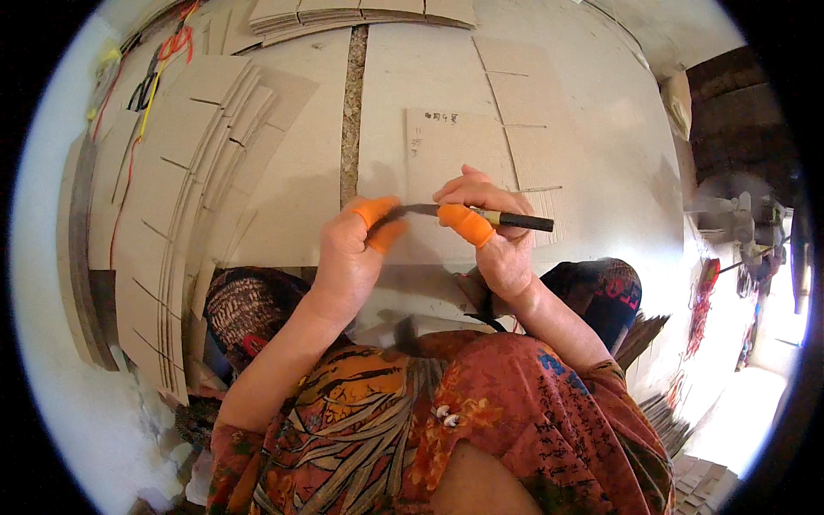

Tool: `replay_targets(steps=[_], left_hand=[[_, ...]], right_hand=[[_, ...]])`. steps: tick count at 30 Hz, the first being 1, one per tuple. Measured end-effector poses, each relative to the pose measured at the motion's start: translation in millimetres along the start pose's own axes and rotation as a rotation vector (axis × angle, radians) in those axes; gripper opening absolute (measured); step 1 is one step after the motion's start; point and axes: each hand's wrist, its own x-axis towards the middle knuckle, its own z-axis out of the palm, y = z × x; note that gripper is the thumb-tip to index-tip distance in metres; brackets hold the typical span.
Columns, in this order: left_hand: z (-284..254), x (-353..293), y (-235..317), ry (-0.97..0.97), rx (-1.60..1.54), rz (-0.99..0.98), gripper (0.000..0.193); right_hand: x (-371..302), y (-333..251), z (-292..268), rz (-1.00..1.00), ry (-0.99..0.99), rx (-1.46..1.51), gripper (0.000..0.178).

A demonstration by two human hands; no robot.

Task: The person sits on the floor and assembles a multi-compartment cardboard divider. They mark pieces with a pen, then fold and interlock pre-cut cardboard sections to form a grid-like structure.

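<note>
My left hand (pixel 354 249), with orange finger covers on its thumb and finger, pinches a small dark tuft (pixel 385 218) that looks like bristles or hair. Beside it, my right hand (pixel 498 245) wears an orange cover on the thumb. Its fingers close round a slim knife-like tool (pixel 527 222) with a black handle end and a yellowish band. A thin grey blade-like part points left and meets the dark tuft, though the exact contact is blurred. Both hands are above the near edge of the pale table (pixel 292 197), over a cardboard sheet (pixel 446 154) with handwriting.
Slitted cardboard strips (pixel 184 172) lie stacked on the left, with more cardboard (pixel 360 10) at the far edge. Scissors with red-orange handles (pixel 176 43) lie at the far left. A dark gap (pixel 354 112) runs between the table boards. A fan (pixel 736 215) stands at right.
</note>
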Motion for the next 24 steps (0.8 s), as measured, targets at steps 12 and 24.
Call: replay_targets(steps=[12, 24], left_hand=[[-4.9, -5.8, 6.7, -0.136, 0.254, 0.225, 0.025], [5.5, -12.6, 5.8, -0.126, 0.372, 0.380, 0.027]], right_hand=[[-21.8, -3.9, 19.2, 0.489, 0.005, 0.440, 0.009], [-38.2, 0.8, 24.3, 0.628, 0.124, 0.448, 0.014]])
